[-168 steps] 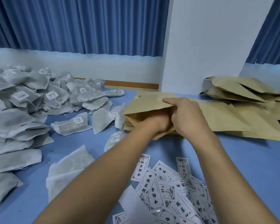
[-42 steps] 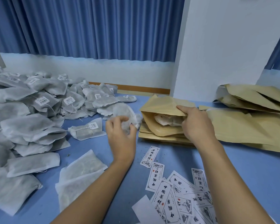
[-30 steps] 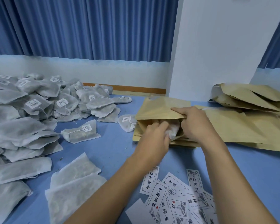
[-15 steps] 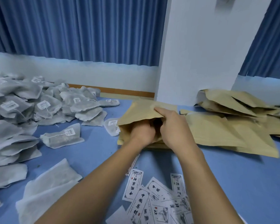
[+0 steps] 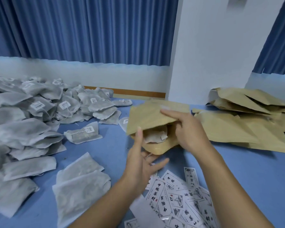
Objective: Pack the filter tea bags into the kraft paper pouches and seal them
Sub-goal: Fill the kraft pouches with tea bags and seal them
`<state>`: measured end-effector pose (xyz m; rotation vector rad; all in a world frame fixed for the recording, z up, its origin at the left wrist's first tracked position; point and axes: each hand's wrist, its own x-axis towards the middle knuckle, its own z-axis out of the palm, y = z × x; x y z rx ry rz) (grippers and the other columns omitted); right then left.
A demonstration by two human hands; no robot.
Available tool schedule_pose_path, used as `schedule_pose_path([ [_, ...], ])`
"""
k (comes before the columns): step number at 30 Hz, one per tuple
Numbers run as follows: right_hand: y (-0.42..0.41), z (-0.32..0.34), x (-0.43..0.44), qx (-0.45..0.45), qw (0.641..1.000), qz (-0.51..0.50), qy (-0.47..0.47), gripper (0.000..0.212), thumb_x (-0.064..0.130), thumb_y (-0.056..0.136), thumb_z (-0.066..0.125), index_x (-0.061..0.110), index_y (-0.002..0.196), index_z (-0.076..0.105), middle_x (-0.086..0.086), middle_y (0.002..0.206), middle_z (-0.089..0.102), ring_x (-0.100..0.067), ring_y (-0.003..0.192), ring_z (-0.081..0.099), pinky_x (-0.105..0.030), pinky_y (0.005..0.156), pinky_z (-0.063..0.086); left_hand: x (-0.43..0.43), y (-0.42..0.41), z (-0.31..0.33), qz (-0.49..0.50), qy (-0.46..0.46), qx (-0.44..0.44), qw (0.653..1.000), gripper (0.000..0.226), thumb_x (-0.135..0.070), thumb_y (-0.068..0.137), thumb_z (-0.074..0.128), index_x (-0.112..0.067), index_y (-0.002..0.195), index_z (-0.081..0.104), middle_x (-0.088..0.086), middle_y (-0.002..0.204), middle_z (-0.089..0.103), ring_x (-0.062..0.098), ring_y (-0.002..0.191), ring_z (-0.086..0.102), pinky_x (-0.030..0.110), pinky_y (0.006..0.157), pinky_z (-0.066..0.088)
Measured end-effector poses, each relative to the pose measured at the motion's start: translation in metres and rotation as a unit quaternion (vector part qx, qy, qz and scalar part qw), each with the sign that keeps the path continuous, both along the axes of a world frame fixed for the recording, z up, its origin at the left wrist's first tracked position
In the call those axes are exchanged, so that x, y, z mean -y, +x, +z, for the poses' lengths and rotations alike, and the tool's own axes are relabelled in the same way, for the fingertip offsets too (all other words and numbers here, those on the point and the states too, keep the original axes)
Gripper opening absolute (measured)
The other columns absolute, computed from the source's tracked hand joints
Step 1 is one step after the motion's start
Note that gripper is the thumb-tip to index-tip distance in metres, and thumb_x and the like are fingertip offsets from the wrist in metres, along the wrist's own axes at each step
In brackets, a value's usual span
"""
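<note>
Pouch [image 5: 148, 117] mouth facing person, length running away

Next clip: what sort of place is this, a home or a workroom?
Probably a small hand-packing workroom: a big heap of filter tea bags, stacked kraft paper pouches and loose printed labels lie on a blue table.

1 wide-angle head camera looks forward and down over the table [image 5: 257, 170], close above the left hand [image 5: 141, 163] and right hand [image 5: 190, 132] at the pouch [image 5: 151, 117]; curtain [image 5: 89, 30] beyond.
</note>
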<state>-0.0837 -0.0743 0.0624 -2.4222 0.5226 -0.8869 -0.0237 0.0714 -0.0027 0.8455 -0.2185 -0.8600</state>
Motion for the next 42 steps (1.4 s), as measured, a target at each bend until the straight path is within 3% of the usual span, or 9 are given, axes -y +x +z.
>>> schedule_pose_path([
  [4, -0.024, -0.021, -0.007, -0.18, 0.971, 0.133, -0.084, 0.08, -0.011, 0.085, 0.044, 0.045, 0.142, 0.051, 0.018, 0.157, 0.033, -0.006, 0.146, 0.032, -0.017, 0.118, 0.022, -0.001, 0.011, 0.009, 0.065, -0.019, -0.106, 0.992, 0.044, -0.044, 0.097, 0.059, -0.012, 0.127, 0.063, 0.014, 0.108, 0.076, 0.033, 0.094, 0.075, 0.046, 0.069, 0.062],
  [8, -0.053, -0.034, -0.008, -0.177, 0.963, 0.195, 0.052, 0.057, 0.038, 0.094, 0.067, 0.058, 0.141, 0.043, 0.03, 0.16, 0.018, 0.013, 0.145, 0.013, -0.025, 0.12, 0.02, -0.005, 0.01, 0.003, 0.095, 0.039, -0.085, 0.991, 0.026, -0.028, 0.104, 0.052, -0.011, 0.122, 0.06, 0.011, 0.095, 0.078, 0.029, 0.079, 0.076, 0.039, 0.056, 0.06],
  [11, -0.064, -0.046, -0.021, 0.053, 0.986, -0.013, 0.158, 0.05, 0.058, 0.088, 0.064, 0.045, 0.135, 0.053, 0.028, 0.143, 0.047, 0.024, 0.121, 0.041, -0.011, 0.096, 0.036, -0.007, 0.01, 0.0, 0.104, 0.051, -0.061, 0.991, 0.024, -0.027, 0.101, 0.058, -0.013, 0.121, 0.061, 0.009, 0.093, 0.078, 0.029, 0.074, 0.075, 0.036, 0.055, 0.059],
  [13, -0.066, -0.053, -0.026, 0.094, 0.947, -0.125, 0.282, 0.05, 0.061, 0.087, 0.063, 0.03, 0.126, 0.057, 0.011, 0.119, 0.065, 0.01, 0.089, 0.064, -0.018, 0.073, 0.051, -0.007, 0.009, -0.002, 0.096, 0.053, -0.043, 0.993, 0.024, -0.026, 0.1, 0.061, -0.013, 0.12, 0.062, 0.01, 0.095, 0.077, 0.031, 0.077, 0.074, 0.036, 0.057, 0.059],
  [18, -0.068, -0.063, -0.025, 0.112, 0.801, -0.019, 0.587, 0.025, 0.024, 0.092, 0.07, 0.0, 0.099, 0.066, -0.011, 0.071, 0.068, -0.011, 0.049, 0.05, -0.02, 0.041, 0.038, -0.005, 0.002, -0.008, 0.079, 0.051, -0.008, 0.996, 0.032, -0.028, 0.096, 0.066, -0.012, 0.123, 0.063, 0.012, 0.105, 0.076, 0.029, 0.077, 0.074, 0.031, 0.055, 0.058],
  [21, -0.063, -0.061, -0.028, 0.186, 0.785, -0.029, 0.59, 0.02, 0.02, 0.095, 0.067, 0.001, 0.09, 0.065, -0.009, 0.064, 0.063, -0.01, 0.046, 0.046, -0.019, 0.04, 0.036, -0.002, -0.004, -0.011, 0.089, 0.022, -0.028, 0.995, 0.034, -0.033, 0.092, 0.07, -0.012, 0.119, 0.065, 0.013, 0.101, 0.076, 0.028, 0.073, 0.074, 0.028, 0.05, 0.054],
  [26, -0.061, -0.064, -0.042, 0.125, 0.814, 0.042, 0.566, 0.031, 0.028, 0.096, 0.065, 0.0, 0.084, 0.068, -0.013, 0.066, 0.061, -0.014, 0.046, 0.048, -0.023, 0.041, 0.039, 0.002, -0.019, -0.016, 0.003, 0.081, 0.095, 0.992, 0.027, -0.031, 0.072, 0.082, -0.006, 0.081, 0.074, 0.013, 0.072, 0.067, 0.016, 0.054, 0.058, 0.025, 0.043, 0.042],
  [32, -0.058, -0.056, -0.046, 0.265, 0.702, 0.122, 0.65, 0.03, 0.035, 0.097, 0.057, 0.008, 0.097, 0.069, -0.011, 0.067, 0.056, -0.014, 0.048, 0.046, -0.022, 0.041, 0.038, 0.002, -0.026, -0.004, -0.078, -0.01, 0.015, 0.997, 0.024, -0.035, 0.081, 0.073, -0.012, 0.075, 0.068, 0.006, 0.066, 0.057, 0.013, 0.052, 0.049, 0.021, 0.042, 0.035],
  [42, -0.064, -0.053, -0.041, 0.313, 0.744, -0.032, 0.589, 0.038, 0.041, 0.098, 0.059, 0.009, 0.077, 0.057, -0.005, 0.058, 0.042, -0.013, 0.04, 0.035, -0.023, 0.038, 0.028, 0.009, -0.024, 0.003, 0.006, 0.01, 0.08, 0.997, 0.046, -0.044, 0.081, 0.069, -0.004, 0.058, 0.059, 0.007, 0.046, 0.04, 0.013, 0.04, 0.026, 0.027, 0.043, 0.011],
])
